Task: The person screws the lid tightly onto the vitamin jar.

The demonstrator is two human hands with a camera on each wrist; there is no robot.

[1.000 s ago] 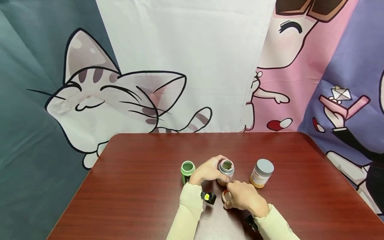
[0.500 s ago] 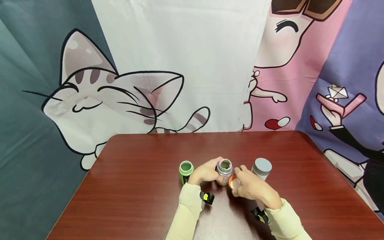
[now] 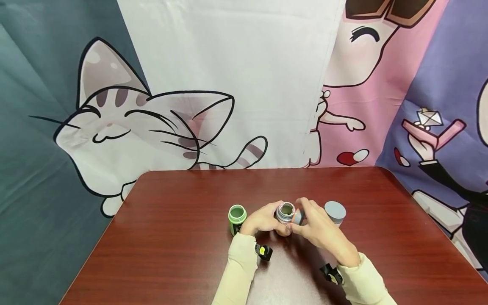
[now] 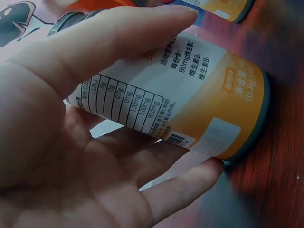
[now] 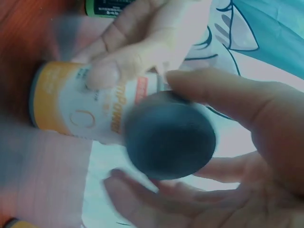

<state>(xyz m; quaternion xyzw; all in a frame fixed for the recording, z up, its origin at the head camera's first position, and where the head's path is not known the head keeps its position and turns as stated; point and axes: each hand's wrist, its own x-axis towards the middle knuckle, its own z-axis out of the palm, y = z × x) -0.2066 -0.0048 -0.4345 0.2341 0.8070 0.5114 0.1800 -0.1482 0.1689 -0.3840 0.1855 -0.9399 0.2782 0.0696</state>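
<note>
Here on the red-brown table (image 3: 175, 237), the left hand (image 3: 263, 219) wraps a jar (image 3: 284, 217), thumb along one side and fingers under the other, mouth uncovered and facing up. Right beside that mouth, the right hand (image 3: 320, 226) pinches a lid (image 5: 171, 137) between thumb and fingers, tipped on edge. Whether lid and jar touch, I can't tell.

Tight quarters on both flanks! A green jar (image 3: 237, 215), lidless too, stands right by the left wrist, its lower right side hidden behind it. Over on the other side, a grey-topped jar (image 3: 335, 210) stands just behind the right hand, which covers most of its body.

Tough seeing up close: in the right wrist view the lid is a dark, blurred disc, and a yellow sliver is cut off at the lower left corner. The left wrist view has the jar's orange and white label sharp, though the thumb crosses part of it, and another orange label is cropped at the top.

Now the room: wood stretches wide left of the green jar to a slanting edge, and more runs behind the jars to the far edge, where a printed cloth (image 3: 244, 84) hangs.
</note>
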